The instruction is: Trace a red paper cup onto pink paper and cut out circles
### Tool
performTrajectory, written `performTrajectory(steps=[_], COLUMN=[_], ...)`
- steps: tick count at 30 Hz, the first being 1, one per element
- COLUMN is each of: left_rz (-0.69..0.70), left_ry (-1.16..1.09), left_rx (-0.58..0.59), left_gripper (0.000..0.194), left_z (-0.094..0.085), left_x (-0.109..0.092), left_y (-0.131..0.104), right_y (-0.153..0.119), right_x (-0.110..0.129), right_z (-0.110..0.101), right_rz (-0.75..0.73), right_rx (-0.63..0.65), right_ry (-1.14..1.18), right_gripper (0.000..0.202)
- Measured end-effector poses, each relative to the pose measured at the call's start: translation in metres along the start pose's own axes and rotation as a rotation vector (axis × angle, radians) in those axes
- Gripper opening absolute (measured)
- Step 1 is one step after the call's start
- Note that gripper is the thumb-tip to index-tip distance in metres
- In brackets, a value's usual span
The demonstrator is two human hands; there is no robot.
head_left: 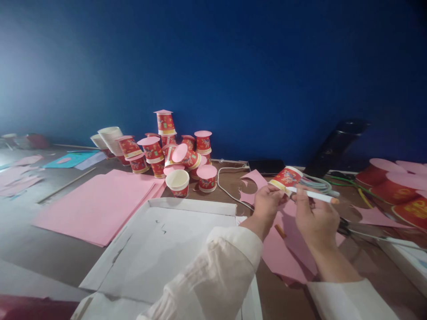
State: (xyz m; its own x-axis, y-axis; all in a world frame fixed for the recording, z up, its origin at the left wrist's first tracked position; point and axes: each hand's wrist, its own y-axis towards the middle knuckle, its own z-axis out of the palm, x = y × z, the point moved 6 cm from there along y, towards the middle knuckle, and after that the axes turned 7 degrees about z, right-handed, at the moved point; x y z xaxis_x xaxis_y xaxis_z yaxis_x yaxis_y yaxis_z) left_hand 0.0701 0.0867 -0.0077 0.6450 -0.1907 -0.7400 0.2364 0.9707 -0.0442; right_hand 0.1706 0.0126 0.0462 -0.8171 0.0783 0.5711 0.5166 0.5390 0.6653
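A red patterned paper cup (287, 176) is tipped on its side in my left hand (267, 204), whose fingers pinch it near the yellow-edged rim. My right hand (315, 220) grips a white marker (313, 194) with an orange end. The marker's other end reaches the cup's edge; whether it touches I cannot tell. Beneath both hands lie cut pink paper sheets (287, 258) with rounded cutouts, and a small orange-brown piece (280, 231) rests on them.
Several red cups with pink paper discs (153, 151) are stacked by the blue wall. An open cup (178, 181) stands before them. Pink sheets (93, 200) and a white box lid (167, 249) lie left. A black bottle (333, 146), phone (266, 167) and cables (320, 184) sit behind.
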Motion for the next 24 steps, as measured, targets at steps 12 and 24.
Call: performTrajectory(steps=[12,24], left_rz=[-0.027,-0.019], left_ry=[0.015,-0.064], left_rx=[0.033,-0.005], left_gripper=[0.019,0.039], left_z=[0.002,-0.004], left_x=[0.008,0.009], left_y=[-0.001,0.007], right_y=[0.000,-0.001], right_x=[0.002,-0.001], right_z=[-0.001,0.002], right_rz=[-0.006,-0.025], right_rx=[-0.008,-0.002], right_ry=[0.002,0.004], right_gripper=[0.057,0.054])
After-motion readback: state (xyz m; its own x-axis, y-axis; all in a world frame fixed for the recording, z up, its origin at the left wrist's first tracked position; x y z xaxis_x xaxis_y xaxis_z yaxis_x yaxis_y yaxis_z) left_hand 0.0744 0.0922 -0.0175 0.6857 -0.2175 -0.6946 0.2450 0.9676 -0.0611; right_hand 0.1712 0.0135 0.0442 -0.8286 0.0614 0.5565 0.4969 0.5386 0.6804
